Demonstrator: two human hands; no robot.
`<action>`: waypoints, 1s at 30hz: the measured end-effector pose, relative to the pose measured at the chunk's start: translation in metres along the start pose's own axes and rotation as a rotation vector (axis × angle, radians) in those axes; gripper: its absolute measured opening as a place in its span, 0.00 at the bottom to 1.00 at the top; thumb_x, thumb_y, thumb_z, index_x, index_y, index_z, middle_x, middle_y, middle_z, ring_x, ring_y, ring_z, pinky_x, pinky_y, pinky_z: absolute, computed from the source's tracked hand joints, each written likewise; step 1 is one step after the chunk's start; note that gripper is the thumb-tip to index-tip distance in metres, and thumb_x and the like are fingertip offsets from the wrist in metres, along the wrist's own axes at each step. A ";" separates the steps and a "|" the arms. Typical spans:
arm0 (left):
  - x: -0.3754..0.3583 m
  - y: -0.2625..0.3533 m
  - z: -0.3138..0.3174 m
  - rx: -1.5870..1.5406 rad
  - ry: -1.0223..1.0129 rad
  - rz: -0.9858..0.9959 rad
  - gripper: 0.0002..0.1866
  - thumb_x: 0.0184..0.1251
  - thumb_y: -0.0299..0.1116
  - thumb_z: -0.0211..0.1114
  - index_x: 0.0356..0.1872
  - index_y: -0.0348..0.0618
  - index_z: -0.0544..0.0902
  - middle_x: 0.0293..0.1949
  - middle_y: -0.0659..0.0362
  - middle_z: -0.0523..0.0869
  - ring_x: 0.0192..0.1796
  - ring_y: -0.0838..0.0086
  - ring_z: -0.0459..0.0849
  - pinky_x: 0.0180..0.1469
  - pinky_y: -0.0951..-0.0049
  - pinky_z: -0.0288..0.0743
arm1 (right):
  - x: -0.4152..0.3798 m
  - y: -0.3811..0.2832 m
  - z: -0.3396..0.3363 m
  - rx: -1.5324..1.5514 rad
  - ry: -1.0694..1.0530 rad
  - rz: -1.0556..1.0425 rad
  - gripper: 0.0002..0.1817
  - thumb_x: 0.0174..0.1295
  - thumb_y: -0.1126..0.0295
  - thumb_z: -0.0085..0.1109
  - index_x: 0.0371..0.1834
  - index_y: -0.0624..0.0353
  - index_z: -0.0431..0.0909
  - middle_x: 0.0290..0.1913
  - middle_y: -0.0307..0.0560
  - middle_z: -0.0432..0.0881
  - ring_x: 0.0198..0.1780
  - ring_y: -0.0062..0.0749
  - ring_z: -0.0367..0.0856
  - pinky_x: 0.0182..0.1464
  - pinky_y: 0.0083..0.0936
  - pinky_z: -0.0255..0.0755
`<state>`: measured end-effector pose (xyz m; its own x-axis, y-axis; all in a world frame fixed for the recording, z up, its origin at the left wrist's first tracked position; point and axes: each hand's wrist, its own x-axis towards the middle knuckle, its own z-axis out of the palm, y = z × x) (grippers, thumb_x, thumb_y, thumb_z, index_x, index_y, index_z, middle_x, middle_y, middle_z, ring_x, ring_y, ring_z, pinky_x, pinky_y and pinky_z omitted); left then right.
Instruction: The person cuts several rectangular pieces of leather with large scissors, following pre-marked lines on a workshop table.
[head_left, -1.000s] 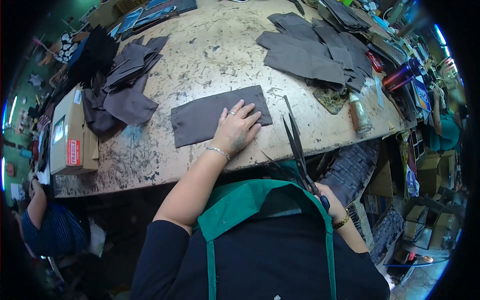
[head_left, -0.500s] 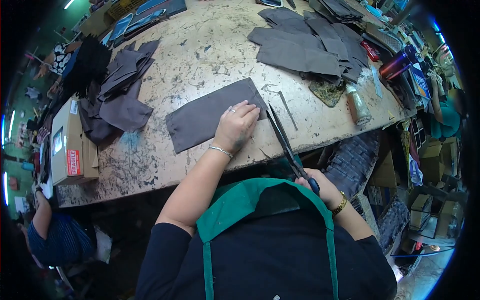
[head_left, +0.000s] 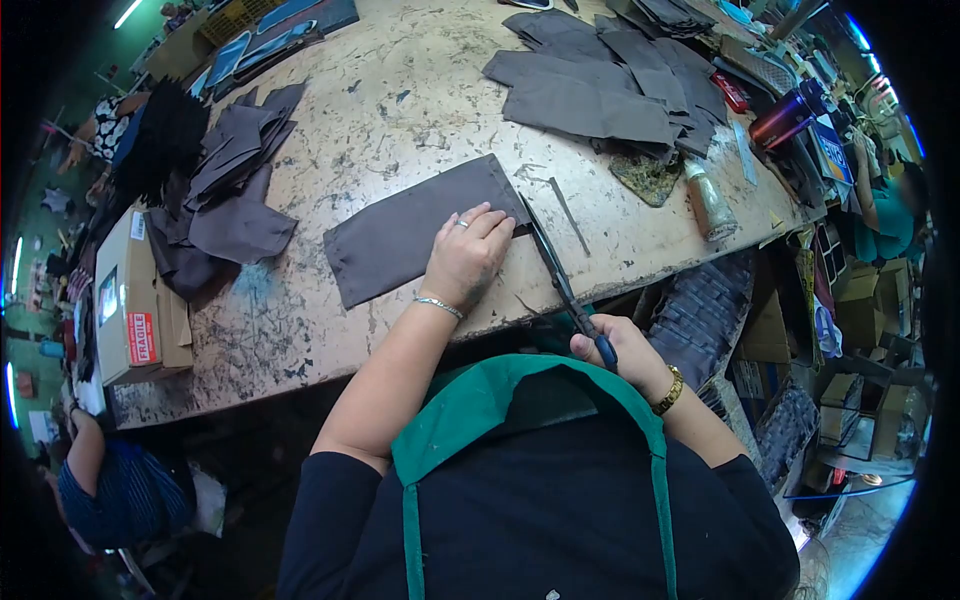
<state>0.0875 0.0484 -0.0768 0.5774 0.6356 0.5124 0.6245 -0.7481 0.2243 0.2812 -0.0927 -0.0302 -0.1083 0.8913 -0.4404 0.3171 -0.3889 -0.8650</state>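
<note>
A dark grey-brown rectangular piece of fabric lies on the worktable at an angle. My left hand rests palm down on its right part, fingers extended and lying flat. My right hand is closed around the handles of long dark scissors by the table's front edge. The blades point forward over the table, their tips at the fabric's right edge beside my left fingertips. Whether the blades have fabric between them is hard to make out. A thin dark strip lies just right of the scissors.
Dark fabric piles lie at the back right and left. A cardboard box stands at the left edge. On the right are a glass jar and a metallic bottle. Other people are at both sides.
My right hand has moved forward and slightly left with the scissors, bringing the blades against the fabric's right edge. My left hand stays on the fabric. The view has shifted slightly.
</note>
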 end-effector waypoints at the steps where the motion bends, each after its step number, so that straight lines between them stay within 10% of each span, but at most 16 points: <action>1: 0.000 0.000 0.000 -0.008 -0.015 -0.007 0.11 0.58 0.32 0.56 0.42 0.46 0.79 0.46 0.60 0.80 0.55 0.66 0.75 0.53 0.56 0.69 | 0.000 0.001 0.001 -0.037 0.022 -0.017 0.29 0.49 0.42 0.61 0.18 0.60 0.71 0.15 0.33 0.69 0.19 0.14 0.66 0.21 0.16 0.62; 30: 0.003 -0.001 -0.004 -0.129 0.100 0.066 0.09 0.53 0.27 0.60 0.37 0.41 0.78 0.39 0.55 0.81 0.44 0.62 0.80 0.45 0.66 0.74 | 0.019 -0.026 0.014 0.059 0.065 0.094 0.28 0.49 0.43 0.62 0.20 0.61 0.70 0.13 0.37 0.69 0.11 0.19 0.70 0.14 0.16 0.65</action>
<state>0.0864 0.0495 -0.0720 0.5559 0.5672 0.6076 0.5105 -0.8099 0.2890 0.2577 -0.0693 -0.0197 -0.0183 0.8626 -0.5055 0.2666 -0.4831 -0.8340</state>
